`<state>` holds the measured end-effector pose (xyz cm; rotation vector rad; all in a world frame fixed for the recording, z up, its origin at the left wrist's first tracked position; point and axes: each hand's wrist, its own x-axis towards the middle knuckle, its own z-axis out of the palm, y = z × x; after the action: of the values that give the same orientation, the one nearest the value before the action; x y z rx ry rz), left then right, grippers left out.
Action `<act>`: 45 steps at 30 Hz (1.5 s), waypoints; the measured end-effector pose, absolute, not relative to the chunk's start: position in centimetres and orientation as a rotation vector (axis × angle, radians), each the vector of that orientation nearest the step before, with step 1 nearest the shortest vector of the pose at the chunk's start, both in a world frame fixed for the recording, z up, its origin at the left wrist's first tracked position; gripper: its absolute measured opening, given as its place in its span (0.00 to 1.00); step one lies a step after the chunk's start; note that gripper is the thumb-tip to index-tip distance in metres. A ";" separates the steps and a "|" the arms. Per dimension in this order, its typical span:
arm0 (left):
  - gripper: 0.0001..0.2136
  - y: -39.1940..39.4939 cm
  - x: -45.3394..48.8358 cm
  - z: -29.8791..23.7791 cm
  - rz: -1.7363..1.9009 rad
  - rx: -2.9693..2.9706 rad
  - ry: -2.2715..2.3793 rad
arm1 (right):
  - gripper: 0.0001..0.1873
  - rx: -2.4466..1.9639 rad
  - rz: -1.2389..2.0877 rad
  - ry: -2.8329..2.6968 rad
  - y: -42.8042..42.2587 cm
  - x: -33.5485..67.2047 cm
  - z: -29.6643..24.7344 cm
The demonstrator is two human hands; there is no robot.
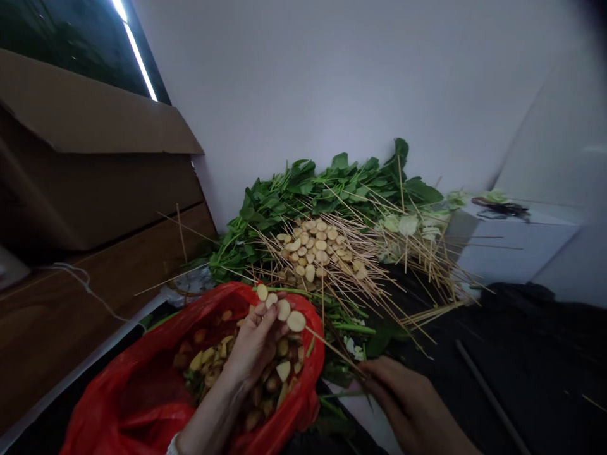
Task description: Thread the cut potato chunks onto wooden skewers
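My left hand point(258, 341) is closed on pale round potato slices point(283, 309), several of them threaded in a row on a thin wooden skewer point(332, 347). My right hand point(398, 385) pinches the bare lower end of that skewer. Below the left hand gapes a red plastic bag point(137, 379) holding many cut potato pieces point(208, 360), some with brown skin. Beyond the bag lies a heap of finished-looking skewers with potato slices point(313, 246) at their ends, their sticks fanning to the right.
Leafy green stems point(327, 183) bank against the white wall point(341, 82). Skewered pale cabbage-like leaves point(412, 224) lie right of the potatoes, near a white box point(502, 246). A cardboard box point(109, 183) stands left. A dark rod point(488, 392) rests on the black sheet point(545, 360).
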<state>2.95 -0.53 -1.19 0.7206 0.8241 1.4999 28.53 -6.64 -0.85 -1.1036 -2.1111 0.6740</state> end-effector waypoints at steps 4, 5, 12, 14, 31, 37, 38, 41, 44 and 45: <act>0.23 -1.0 3.3 -0.9 1.486 0.764 0.816 | 0.12 -1.127 0.341 -1.977 -2.8 29.9 1.4; 0.23 -1.1 3.3 -0.9 1.471 0.768 0.824 | 0.12 -1.133 0.280 -1.956 -1.2 30.2 2.1; 0.16 -1.0 2.7 -0.6 1.490 0.750 0.845 | 0.14 -1.290 -0.014 -1.960 9.2 30.7 4.2; 0.16 -0.9 2.5 -0.4 1.484 0.735 0.870 | 0.14 -1.326 -0.053 -1.988 11.2 30.5 4.3; 0.14 -0.6 2.5 -0.5 1.435 0.738 0.892 | 0.13 -1.636 -0.364 -2.264 13.1 28.4 5.4; 0.14 -0.5 2.5 -0.6 1.441 0.739 0.890 | 0.14 -1.575 -0.451 -2.310 10.7 27.6 6.7; 0.14 -0.4 2.5 -0.6 1.442 0.736 0.897 | 0.16 -1.558 -0.478 -2.305 10.0 27.7 7.0; 0.15 -0.2 2.2 -0.6 1.449 0.709 0.929 | 0.21 -1.530 -0.547 -2.275 7.1 29.5 8.0; 0.14 0.1 2.1 -0.3 1.426 0.680 0.949 | 0.20 -1.349 -0.535 -2.224 3.6 33.9 8.2; 0.12 0.1 2.2 -0.1 1.420 0.668 0.964 | 0.19 -1.304 -0.504 -2.167 2.2 35.9 8.0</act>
<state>2.19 0.12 -0.06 0.6682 0.9641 1.4205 35.94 2.24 8.00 -1.3039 -2.1665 -0.5042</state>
